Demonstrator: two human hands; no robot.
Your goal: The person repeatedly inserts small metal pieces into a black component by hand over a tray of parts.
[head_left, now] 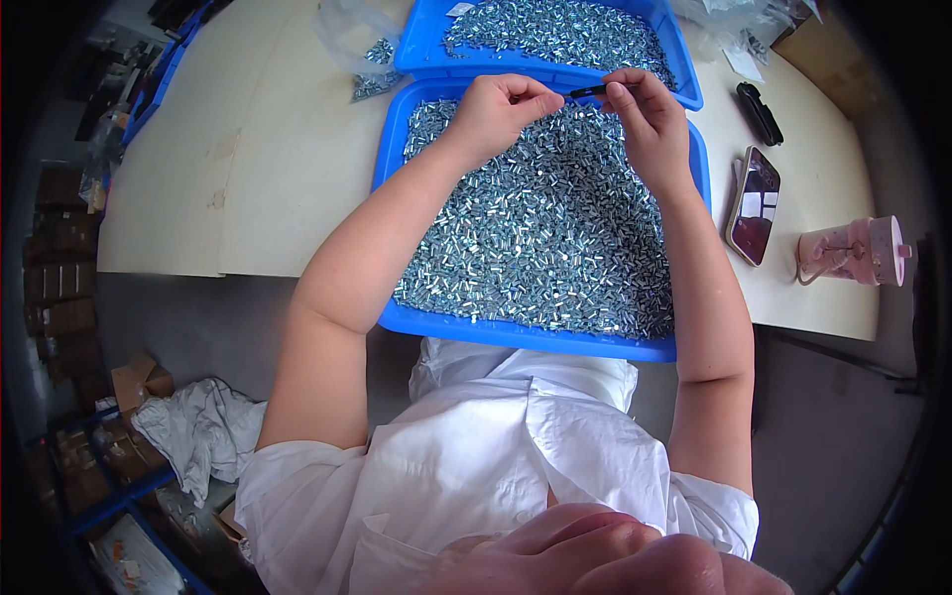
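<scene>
Above the far part of a blue plastic bin [390,164] full of small shiny metal pins [535,228], my two hands are close together. My right hand [650,124] pinches a slim black pen-shaped tool [587,91], its tip directed left at my other hand. Thumb and forefinger of my left hand [501,111] are pressed together right beside that tip. Whatever the left fingers hold is too small to make out.
A second blue bin [426,40] of similar pins adjoins the far side. To the right lie a black case [759,114], a phone [754,206] and a pink cup [853,251] on the table. A clear bag [359,35] is at the far left.
</scene>
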